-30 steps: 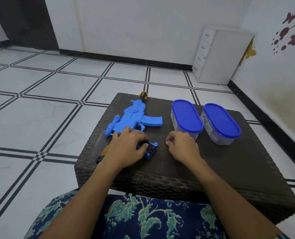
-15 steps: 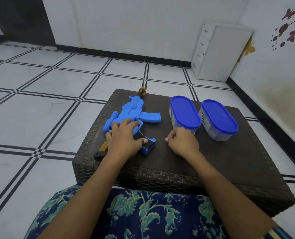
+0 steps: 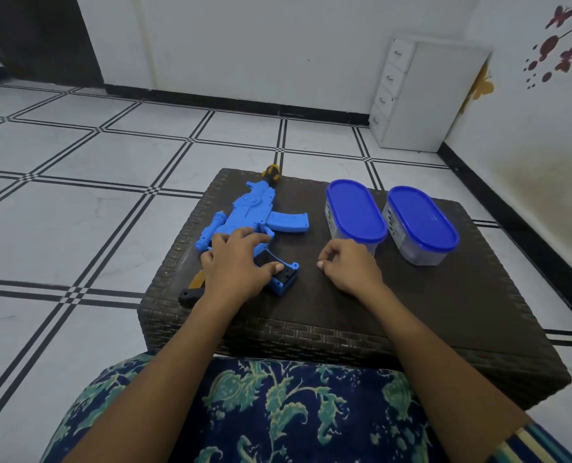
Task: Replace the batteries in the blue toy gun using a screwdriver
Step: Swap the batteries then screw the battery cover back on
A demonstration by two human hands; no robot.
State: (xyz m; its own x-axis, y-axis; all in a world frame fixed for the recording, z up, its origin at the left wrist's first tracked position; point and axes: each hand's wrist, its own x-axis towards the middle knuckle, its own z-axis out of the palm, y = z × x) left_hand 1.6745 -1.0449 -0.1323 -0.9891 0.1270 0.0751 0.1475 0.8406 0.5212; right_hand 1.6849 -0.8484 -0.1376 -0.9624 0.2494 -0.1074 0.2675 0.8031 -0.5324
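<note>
Dark woven table (image 3: 445,295) on a white tiled floor. Blue toy gun (image 3: 254,208) lies flat at the table's left side, muzzle pointing away. Left hand (image 3: 237,265) rests on its body, fingers spread and released, thumb on the black opening (image 3: 286,279) in the grip. Right hand (image 3: 348,265) sits on the table just beside it, fingers curled, thumb to forefinger; whether it pinches anything cannot be told. Two blue-lidded containers (image 3: 354,210) stand to the right.

Left grip (image 3: 236,267), fingers now farther forward over blue toy gun (image 3: 254,208)
</note>
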